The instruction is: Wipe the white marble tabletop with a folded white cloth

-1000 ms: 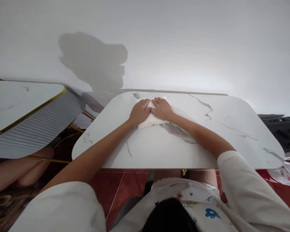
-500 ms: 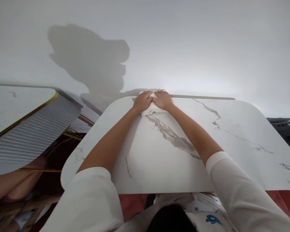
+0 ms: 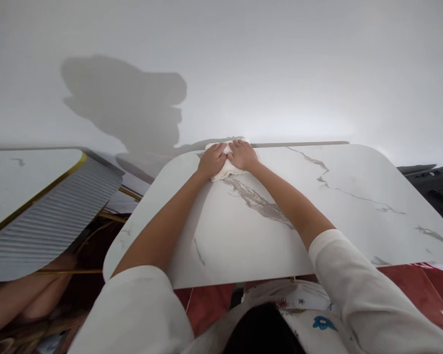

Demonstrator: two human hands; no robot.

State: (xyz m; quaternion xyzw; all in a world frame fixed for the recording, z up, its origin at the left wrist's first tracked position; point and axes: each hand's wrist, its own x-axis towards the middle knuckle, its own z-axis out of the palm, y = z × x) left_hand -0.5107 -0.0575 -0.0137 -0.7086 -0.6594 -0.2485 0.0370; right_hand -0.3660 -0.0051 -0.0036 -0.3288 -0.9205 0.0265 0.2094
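Note:
A folded white cloth with a scalloped edge lies at the far edge of a white marble-patterned table, close to the wall. My left hand is closed over the cloth's left part, pressing it to the tabletop. Beside it, my right hand grips the cloth's right part, fingers bent over its far side. The two thumbs nearly meet in the middle. Both arms are stretched forward across the table. The cloth's underside is hidden.
A white wall rises behind the table. To the left stands another marble-topped piece with gold trim and a ribbed grey side. Below it a person's bare leg shows. A black object is at the right, above a red floor.
The camera view has shifted slightly, so the table and wall shadow appear moved. Both hands stay on the cloth, which remains near the same spot at the table's far edge.

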